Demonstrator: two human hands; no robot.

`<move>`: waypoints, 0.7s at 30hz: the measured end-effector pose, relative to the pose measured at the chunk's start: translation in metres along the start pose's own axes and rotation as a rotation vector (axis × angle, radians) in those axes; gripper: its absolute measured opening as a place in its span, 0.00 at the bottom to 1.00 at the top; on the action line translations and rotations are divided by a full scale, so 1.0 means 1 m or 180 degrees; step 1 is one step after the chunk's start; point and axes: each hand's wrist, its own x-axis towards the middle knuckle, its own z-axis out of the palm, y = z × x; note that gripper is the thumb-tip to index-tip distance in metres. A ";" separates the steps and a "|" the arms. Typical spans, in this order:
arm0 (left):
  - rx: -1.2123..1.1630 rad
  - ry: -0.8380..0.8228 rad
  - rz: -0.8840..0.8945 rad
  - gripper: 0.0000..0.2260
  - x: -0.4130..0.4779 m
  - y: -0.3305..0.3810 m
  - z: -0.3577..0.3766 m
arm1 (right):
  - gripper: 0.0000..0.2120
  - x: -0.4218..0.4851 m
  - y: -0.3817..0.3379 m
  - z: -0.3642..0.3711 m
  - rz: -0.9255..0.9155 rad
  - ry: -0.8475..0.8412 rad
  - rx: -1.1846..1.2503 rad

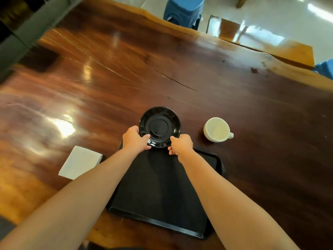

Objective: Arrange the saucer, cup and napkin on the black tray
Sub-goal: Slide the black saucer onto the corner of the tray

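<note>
A glossy black saucer (pixel 160 126) is held at the far edge of the black tray (pixel 162 192), which lies on the wooden table straight in front of me. My left hand (pixel 135 139) grips the saucer's near-left rim and my right hand (pixel 181 146) grips its near-right rim. I cannot tell whether the saucer rests on the table or is lifted off it. A white cup (pixel 217 129) stands upright on the table to the right of the saucer, with its handle pointing right. A folded white napkin (pixel 81 164) lies on the table left of the tray.
The dark polished wooden table (pixel 126 69) stretches far to the left and back. A blue stool (pixel 183 11) stands beyond its far edge, a second blue stool (pixel 325 68) is at the right edge, and a wooden bench (pixel 252 38) lies behind.
</note>
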 end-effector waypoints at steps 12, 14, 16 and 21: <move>0.0009 0.0001 0.0069 0.14 -0.039 -0.024 -0.010 | 0.06 -0.039 0.030 -0.001 -0.0084 -0.0052 0.0007; 0.0018 -0.0039 0.0025 0.12 -0.039 -0.031 -0.009 | 0.07 -0.041 0.036 0.001 -0.0053 -0.0060 -0.0027; -0.0040 -0.0005 -0.0036 0.12 -0.043 -0.044 -0.018 | 0.08 -0.050 0.040 0.010 -0.0056 -0.0111 -0.0115; -0.0016 -0.0018 -0.0036 0.12 -0.045 -0.049 -0.014 | 0.08 -0.050 0.046 0.010 -0.0019 -0.0092 -0.0151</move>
